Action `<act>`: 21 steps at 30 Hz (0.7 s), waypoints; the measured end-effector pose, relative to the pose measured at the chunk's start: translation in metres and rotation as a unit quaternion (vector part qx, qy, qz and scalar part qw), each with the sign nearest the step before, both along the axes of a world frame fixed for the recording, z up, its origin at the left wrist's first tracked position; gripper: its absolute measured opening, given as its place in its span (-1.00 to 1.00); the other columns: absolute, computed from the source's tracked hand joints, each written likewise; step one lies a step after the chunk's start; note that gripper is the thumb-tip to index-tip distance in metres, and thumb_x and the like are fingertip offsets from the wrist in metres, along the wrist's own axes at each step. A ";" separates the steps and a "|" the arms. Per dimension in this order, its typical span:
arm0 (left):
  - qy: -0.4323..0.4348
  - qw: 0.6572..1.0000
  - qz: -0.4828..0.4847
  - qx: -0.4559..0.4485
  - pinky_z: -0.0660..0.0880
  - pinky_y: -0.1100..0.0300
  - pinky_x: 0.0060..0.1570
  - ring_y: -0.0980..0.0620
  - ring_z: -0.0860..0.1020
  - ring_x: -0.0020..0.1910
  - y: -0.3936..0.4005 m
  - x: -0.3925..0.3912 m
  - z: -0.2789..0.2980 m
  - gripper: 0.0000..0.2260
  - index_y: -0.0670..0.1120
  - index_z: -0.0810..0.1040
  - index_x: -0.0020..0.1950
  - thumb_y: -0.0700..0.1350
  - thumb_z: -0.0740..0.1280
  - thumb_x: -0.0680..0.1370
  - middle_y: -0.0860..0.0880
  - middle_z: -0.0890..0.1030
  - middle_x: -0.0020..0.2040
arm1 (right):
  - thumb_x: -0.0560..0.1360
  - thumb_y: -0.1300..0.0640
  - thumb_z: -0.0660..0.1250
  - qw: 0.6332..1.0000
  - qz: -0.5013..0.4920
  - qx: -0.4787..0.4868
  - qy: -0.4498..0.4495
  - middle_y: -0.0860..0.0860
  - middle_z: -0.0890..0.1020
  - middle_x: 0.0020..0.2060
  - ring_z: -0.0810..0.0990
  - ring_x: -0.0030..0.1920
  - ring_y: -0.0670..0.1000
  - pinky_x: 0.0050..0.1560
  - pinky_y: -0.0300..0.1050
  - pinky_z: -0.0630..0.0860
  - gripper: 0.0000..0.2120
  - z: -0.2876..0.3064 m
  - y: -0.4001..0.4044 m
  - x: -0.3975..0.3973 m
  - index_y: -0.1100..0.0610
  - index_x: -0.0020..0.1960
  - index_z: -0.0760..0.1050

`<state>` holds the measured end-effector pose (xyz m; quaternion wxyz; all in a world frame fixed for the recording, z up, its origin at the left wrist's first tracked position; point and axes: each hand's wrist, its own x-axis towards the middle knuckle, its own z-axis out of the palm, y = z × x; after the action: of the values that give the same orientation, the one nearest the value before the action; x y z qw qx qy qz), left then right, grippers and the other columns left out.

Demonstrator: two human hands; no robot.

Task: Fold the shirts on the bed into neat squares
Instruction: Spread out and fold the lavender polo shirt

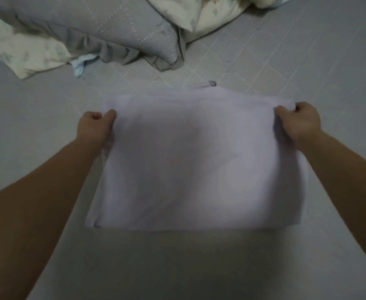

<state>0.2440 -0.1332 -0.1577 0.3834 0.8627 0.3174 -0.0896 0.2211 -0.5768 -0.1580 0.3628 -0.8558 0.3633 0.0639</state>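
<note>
Head view: left hand (96, 124) and right hand (300, 121) each pinch a far corner of the pale shirt (195, 165), which spans between the grips on the bed (307, 61). Fold step mid-way; next likely needs both corners carried evenly toward the near hem.

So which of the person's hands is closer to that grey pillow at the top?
Left. The left hand grips the pale shirt at its far left corner, just below the grey pillow. The right hand grips the far right corner, well off to the pillow's right.
</note>
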 end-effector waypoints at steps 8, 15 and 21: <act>0.025 0.996 -0.029 0.082 0.38 0.06 -0.08 -0.19 0.55 -0.05 -0.005 -0.051 -0.014 -0.58 -0.19 0.52 -0.05 0.18 0.18 0.60 -0.16 0.56 -0.12 | 0.53 -0.06 0.26 0.999 -0.042 -0.028 0.020 0.04 0.47 -0.39 0.49 -0.20 0.13 -0.12 -0.08 0.33 -0.66 -0.014 -0.004 -0.071 0.16 -0.28 0.40; -0.090 0.975 -0.026 0.200 0.40 -0.06 -0.04 -0.26 0.53 -0.05 -0.008 -0.051 -0.007 -0.77 -0.20 0.48 -0.03 -0.03 0.20 0.57 -0.26 0.56 -0.07 | 0.50 -0.01 0.29 0.989 -0.144 -0.035 -0.002 0.15 0.57 -0.22 0.60 -0.06 0.21 0.01 0.05 0.48 -0.73 -0.005 -0.008 -0.044 0.21 -0.12 0.54; -0.184 0.899 -0.326 0.226 0.18 -0.13 0.39 -0.18 0.21 0.53 -0.093 -0.030 -0.002 -0.50 -0.08 0.35 0.50 -0.01 0.15 0.56 -0.19 0.24 0.55 | 0.53 -0.01 0.29 0.970 0.123 -0.199 -0.066 0.23 0.17 0.55 0.09 0.55 0.24 0.50 0.15 0.01 -0.30 0.004 0.071 -0.026 0.24 0.56 0.15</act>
<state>0.2141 -0.2264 -0.1600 0.1787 0.9825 -0.0463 0.0254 0.1949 -0.5053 -0.1535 0.1976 -0.9514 0.2353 -0.0224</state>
